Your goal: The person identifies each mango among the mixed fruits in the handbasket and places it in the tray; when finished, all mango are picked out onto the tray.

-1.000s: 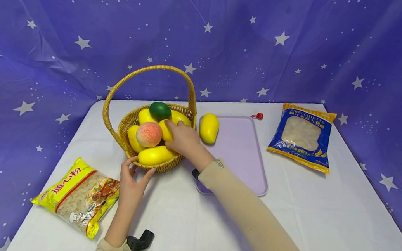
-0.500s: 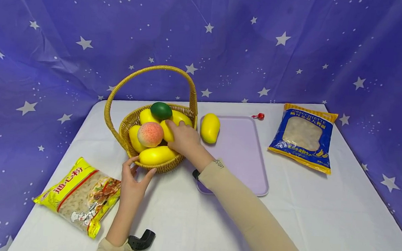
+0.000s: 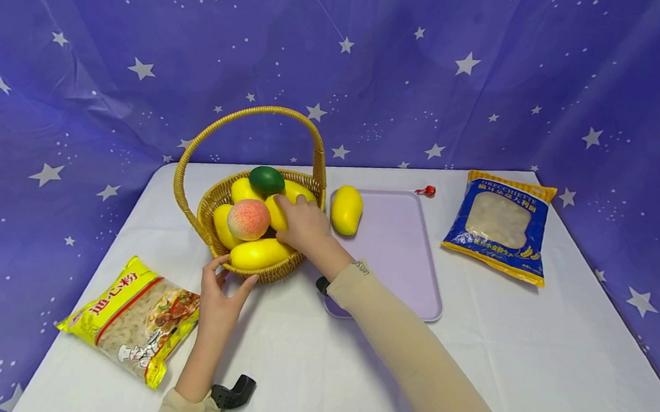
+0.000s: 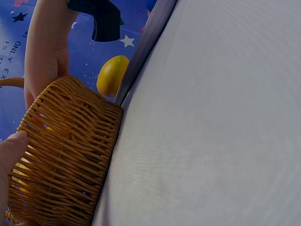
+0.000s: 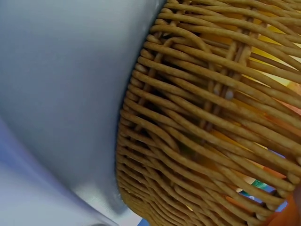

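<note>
A wicker basket [image 3: 297,269] with a tall arched handle holds several yellow mangoes, a peach [image 3: 248,219] and a dark green oval fruit [image 3: 266,180]. At the basket's near rim, my left hand [image 3: 221,297] grips the wicker, thumb and fingers spread apart along it; in the left wrist view the thumb [image 4: 11,149] lies against the weave. My right hand [image 3: 305,226] reaches over the right rim and holds a yellow mango [image 3: 276,214] among the other fruit. Its fingertips are partly hidden. The right wrist view is filled mostly by the basket's side [image 5: 202,113].
Right of the basket lies a lilac tray [image 3: 395,255], with another mango [image 3: 346,210] on its far left corner. A red-wrapped lollipop [image 3: 430,191] is by the tray's far edge. A blue orecchiette bag [image 3: 498,224] lies at right, a yellow pasta bag [image 3: 132,323] at left.
</note>
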### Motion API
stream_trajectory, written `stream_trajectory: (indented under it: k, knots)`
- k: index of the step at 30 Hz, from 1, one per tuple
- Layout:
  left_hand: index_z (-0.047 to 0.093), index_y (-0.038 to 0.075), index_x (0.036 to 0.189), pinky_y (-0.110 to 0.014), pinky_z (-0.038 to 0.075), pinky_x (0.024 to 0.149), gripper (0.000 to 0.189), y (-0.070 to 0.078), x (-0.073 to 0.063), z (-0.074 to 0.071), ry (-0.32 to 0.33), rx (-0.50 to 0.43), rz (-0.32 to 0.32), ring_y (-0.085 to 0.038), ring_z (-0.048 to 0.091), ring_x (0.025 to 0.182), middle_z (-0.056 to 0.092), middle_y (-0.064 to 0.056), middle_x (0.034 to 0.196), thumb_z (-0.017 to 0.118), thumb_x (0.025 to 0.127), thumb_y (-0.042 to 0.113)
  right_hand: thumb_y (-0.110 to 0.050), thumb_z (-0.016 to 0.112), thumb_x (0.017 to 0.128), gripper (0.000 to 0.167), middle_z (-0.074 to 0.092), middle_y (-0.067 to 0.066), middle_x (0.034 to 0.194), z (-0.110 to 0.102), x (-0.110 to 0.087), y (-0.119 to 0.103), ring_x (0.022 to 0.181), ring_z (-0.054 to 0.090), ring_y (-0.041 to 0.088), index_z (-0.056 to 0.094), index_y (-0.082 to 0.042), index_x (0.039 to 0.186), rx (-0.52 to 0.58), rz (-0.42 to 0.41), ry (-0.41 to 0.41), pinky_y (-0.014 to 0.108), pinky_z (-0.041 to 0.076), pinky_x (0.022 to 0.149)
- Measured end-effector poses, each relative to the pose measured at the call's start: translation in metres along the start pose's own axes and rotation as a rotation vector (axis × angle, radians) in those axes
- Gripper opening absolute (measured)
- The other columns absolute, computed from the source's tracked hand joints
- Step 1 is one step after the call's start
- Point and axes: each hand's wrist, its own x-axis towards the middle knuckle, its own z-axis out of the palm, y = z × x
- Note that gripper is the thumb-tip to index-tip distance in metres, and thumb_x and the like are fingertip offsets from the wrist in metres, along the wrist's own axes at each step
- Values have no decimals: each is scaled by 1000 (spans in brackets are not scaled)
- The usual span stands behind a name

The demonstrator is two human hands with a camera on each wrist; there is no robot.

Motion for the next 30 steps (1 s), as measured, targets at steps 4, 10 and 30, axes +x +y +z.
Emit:
stream_trajectory:
  k: [4, 10, 30]
  knots:
    - [35, 9, 138, -55, 33, 107, 67, 0, -1, 0, 1, 1, -2, -42, 35, 132, 30, -17, 146, 72, 88, 31, -40, 73, 81, 74, 54, 14, 118, -3, -1, 2, 89, 55, 28, 39, -27, 146, 19, -9, 28, 39, 53, 65]
    - [35, 8, 138, -55, 33, 107, 66, 1, -1, 0, 4, -2, 5, -43, 35, 133, 30, -17, 146, 73, 88, 29, -39, 74, 81, 73, 55, 14, 118, -12, -5, 6, 88, 56, 28, 41, -26, 145, 109, -3, 91, 39, 53, 72]
    - [35, 10, 139, -54, 33, 107, 66, 1, -1, 0, 0, 2, -1, -43, 35, 133, 30, -16, 147, 72, 88, 29, -41, 72, 81, 74, 54, 10, 112, -48, -38, 36, 85, 54, 23, 39, -30, 146, 374, 88, 239, 36, 49, 67]
